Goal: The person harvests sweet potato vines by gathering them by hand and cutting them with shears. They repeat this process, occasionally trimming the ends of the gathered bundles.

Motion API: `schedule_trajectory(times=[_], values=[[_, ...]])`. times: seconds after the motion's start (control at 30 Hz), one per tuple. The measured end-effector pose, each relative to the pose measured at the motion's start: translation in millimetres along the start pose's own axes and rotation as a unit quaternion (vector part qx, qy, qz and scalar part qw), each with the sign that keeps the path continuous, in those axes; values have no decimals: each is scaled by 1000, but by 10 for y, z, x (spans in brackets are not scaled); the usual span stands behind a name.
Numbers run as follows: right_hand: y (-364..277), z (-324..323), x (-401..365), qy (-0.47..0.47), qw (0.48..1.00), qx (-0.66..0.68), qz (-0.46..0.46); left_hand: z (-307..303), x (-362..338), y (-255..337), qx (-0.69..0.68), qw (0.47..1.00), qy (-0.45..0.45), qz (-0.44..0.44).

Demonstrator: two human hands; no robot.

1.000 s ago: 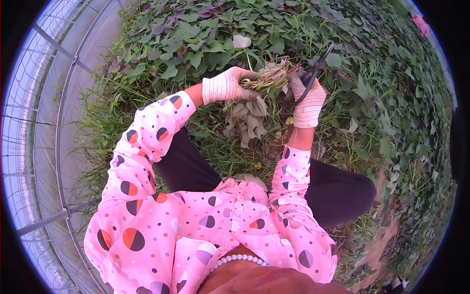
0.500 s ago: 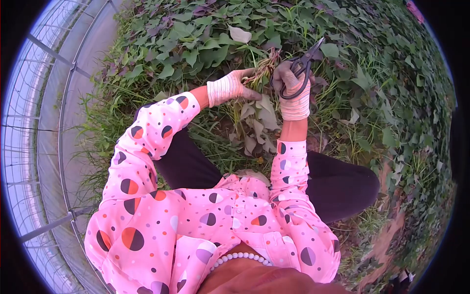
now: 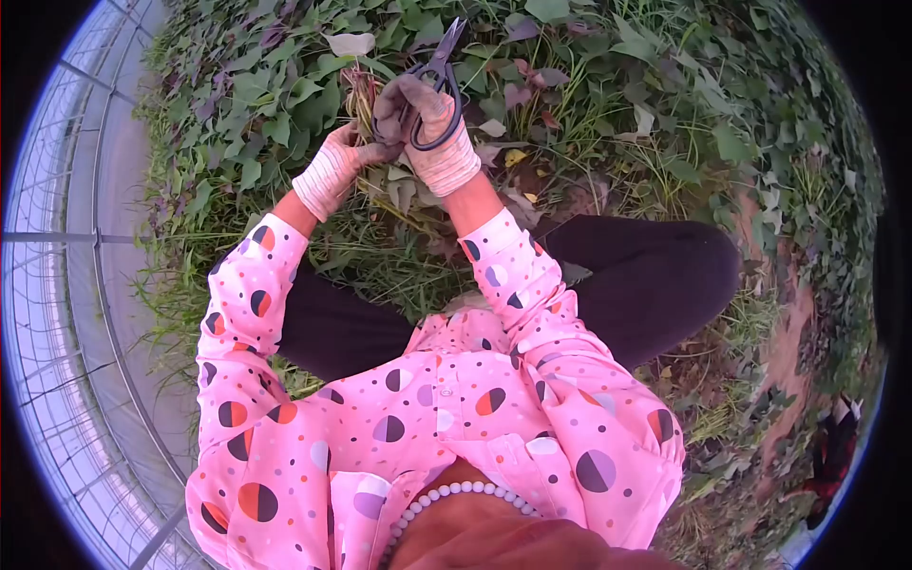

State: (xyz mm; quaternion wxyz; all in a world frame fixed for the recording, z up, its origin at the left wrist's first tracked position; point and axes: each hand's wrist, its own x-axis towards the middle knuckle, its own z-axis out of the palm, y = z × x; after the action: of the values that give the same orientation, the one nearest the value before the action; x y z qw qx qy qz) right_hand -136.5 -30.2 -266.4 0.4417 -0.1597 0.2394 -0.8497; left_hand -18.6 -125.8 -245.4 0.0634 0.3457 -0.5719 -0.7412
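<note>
My left hand [image 3: 340, 161], in a soiled glove with a pale striped cuff, closes round the lower part of a bundle of vine stems [image 3: 359, 93]. The cut-looking stem ends point up and leafy parts hang below, over the grass. Close against it, my gloved right hand [image 3: 426, 123] grips black-handled scissors [image 3: 444, 66], their blades pointing up and away from me. A handle loop shows on the outer side of the right hand. The right fingers also touch the bundle, but how they lie on it is partly hidden.
Dense leafy vines [image 3: 256, 104] spread ahead and to the right, with grass among them. A metal frame [image 3: 97, 237] with clear sheeting stands at the left. Bare soil [image 3: 788, 351] shows at the right. A person in dark and red clothing [image 3: 831, 461] is partly visible at lower right.
Both hands, the stem bundle and the scissors have shifted left and slightly up in view. My left hand, earlier more spread, now closes on the bundle, nearer the right hand. The view has turned somewhat.
</note>
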Motion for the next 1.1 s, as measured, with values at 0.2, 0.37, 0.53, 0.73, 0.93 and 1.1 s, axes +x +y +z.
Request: schedule_trajectory(times=[0.2,0.37,0.53,0.73,0.93,1.1], values=[[608,-1242,179,310,949,-53,-21,-774,127,359,-123,962,204,133],[1662,-3445,-101,573,789,-130,181,-964,-159,823,-47,919,312,235],[952,-3156,-227,273,582,-669,373,-1207,-321,1043,-48,884,372,280],[929,-2888,-352,123,474,-753,439,-1630,-337,1234,-172,822,427,336],[530,-2546,-218,183,421,-746,483,-1317,-198,1182,-32,811,446,378],[158,-2566,-252,185,375,-782,463,-1208,-158,1166,37,808,460,367]])
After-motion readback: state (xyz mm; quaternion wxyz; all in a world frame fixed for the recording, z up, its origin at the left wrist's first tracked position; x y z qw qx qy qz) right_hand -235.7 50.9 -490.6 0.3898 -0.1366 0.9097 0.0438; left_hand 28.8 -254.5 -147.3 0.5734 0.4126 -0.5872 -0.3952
